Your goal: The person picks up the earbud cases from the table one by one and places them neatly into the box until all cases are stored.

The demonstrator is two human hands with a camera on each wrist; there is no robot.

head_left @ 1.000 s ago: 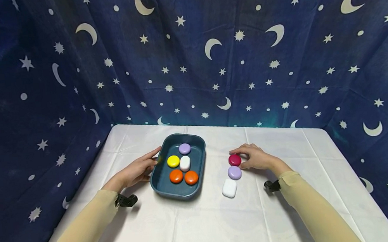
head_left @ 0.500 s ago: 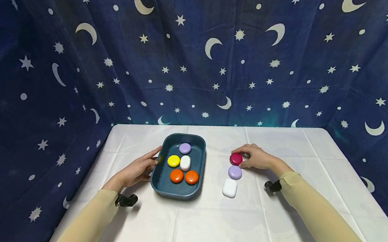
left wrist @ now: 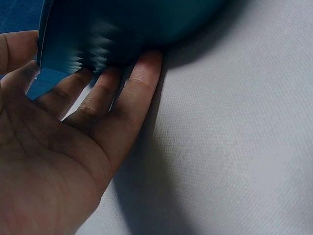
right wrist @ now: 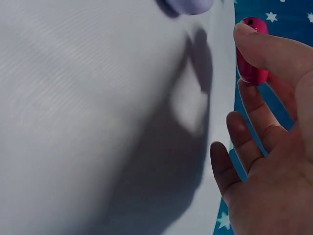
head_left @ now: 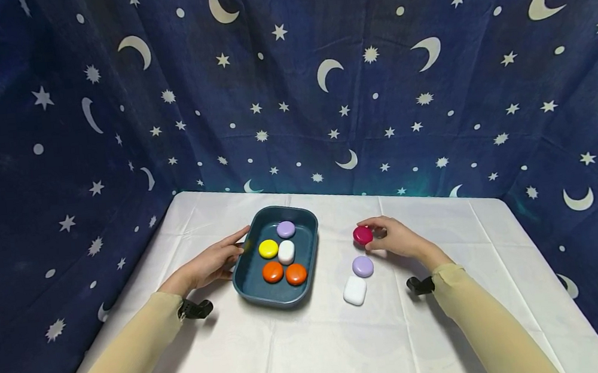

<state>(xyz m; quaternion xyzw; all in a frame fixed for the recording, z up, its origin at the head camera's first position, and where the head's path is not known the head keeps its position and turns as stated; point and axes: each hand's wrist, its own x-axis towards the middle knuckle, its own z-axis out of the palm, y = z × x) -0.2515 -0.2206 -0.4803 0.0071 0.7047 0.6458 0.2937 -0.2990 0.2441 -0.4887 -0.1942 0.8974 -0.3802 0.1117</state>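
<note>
In the head view my right hand (head_left: pixel 397 238) pinches a glossy crimson round piece (head_left: pixel 361 236), shaped like a smooth flat pebble, between thumb and fingertip. The right wrist view shows that crimson piece (right wrist: pixel 253 54) edge-on and raised off the cloth, a small dark spot near one end. Just below it lie a lilac round piece (head_left: pixel 362 266) and a white rounded rectangular piece (head_left: pixel 354 290). My left hand (head_left: pixel 210 266) rests against the left side of a dark teal tray (head_left: pixel 274 300). In the left wrist view, its extended fingers (left wrist: pixel 139 81) touch the tray's outer wall (left wrist: pixel 161 24).
Inside the tray lie a lilac piece (head_left: pixel 285 230), a yellow piece (head_left: pixel 268 249), a white piece (head_left: pixel 286 252) and two orange pieces (head_left: pixel 272 272). White cloth (head_left: pixel 315 353) covers the table. A blue curtain (head_left: pixel 278 80) with moons and stars encloses its back and sides.
My right hand has lifted the crimson piece from beside the lilac one and moved it slightly away from me. My left hand and the tray have stayed in place.
</note>
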